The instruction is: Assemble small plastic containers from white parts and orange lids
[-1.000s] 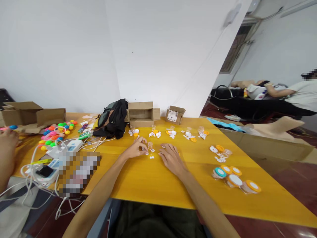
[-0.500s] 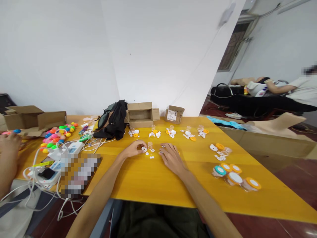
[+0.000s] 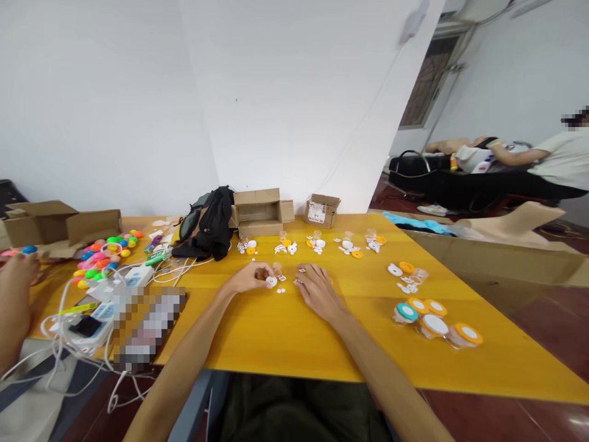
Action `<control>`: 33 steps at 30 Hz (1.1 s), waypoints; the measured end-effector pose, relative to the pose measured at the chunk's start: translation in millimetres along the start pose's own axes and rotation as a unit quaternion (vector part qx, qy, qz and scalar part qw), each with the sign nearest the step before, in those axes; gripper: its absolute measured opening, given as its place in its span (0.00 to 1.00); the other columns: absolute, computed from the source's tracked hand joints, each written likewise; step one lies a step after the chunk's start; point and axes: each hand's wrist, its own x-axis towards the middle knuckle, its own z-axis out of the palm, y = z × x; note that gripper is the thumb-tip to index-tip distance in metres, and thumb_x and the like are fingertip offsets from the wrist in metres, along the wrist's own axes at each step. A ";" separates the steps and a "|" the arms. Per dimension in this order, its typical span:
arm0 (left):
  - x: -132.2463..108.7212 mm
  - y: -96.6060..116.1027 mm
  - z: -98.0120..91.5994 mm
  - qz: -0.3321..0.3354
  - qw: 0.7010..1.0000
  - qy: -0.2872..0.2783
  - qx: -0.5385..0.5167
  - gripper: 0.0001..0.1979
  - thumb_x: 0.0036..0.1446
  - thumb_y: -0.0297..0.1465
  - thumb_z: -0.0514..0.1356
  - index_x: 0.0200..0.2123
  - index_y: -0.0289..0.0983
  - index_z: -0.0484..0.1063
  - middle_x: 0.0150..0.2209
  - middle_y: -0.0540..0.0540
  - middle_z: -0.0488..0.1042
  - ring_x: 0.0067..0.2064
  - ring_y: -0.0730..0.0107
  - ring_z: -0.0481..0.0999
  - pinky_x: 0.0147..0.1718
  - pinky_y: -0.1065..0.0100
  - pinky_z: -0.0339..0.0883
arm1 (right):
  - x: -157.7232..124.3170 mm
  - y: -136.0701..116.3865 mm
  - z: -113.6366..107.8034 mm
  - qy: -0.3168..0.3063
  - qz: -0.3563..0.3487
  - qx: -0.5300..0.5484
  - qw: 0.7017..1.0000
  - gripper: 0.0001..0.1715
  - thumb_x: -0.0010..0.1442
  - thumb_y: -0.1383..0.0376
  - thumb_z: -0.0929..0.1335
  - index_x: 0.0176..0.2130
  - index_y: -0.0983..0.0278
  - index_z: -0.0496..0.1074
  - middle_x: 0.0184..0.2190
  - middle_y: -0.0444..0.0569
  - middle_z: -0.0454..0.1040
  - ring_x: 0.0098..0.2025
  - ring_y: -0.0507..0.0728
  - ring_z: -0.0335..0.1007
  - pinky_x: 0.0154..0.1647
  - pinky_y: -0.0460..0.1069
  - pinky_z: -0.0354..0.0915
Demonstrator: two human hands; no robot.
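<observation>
My left hand is closed in a pinch on a white disc with a small mark at its middle. Just beyond the disc stands a small clear jar, with spotted white pieces by its base. Small white round pieces lie on the table in front of it. To the right, my right hand rests palm down with its fingers apart. White bits show around its fingertips, and a sliver of an orange ring peeks out behind it.
Groups of jars, orange rings and white pieces line the back. Lidded jars stand at right. Cartons, a black bag, coloured balls and a power strip with cables lie left. Another person's hand is at far left.
The white disc in my left hand has turned to face me more and covers where a small white round piece lay. My right hand stays in place. The view has shifted slightly.
</observation>
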 end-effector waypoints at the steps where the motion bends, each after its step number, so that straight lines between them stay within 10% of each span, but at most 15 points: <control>1: 0.7 -2.2 0.8 -0.002 1.000 -0.003 -0.002 0.17 0.41 0.39 0.72 0.29 0.35 0.74 0.31 0.50 0.74 0.32 0.72 0.68 0.35 0.69 0.61 | 0.1 -0.3 0.0 -0.002 0.001 -0.001 1.000 0.11 0.66 0.69 0.62 0.40 0.60 0.74 0.45 0.54 0.74 0.48 0.62 0.67 0.45 0.55 0.63; 33: 2.5 -7.3 -0.7 0.035 0.996 -0.008 0.083 0.15 0.51 0.42 0.68 0.26 0.35 0.79 0.32 0.47 0.69 0.30 0.73 0.66 0.33 0.70 0.62 | 5.5 -20.2 -1.7 -0.035 -0.097 0.066 0.992 0.13 0.65 0.72 0.64 0.38 0.60 0.76 0.46 0.53 0.75 0.48 0.60 0.69 0.49 0.57 0.67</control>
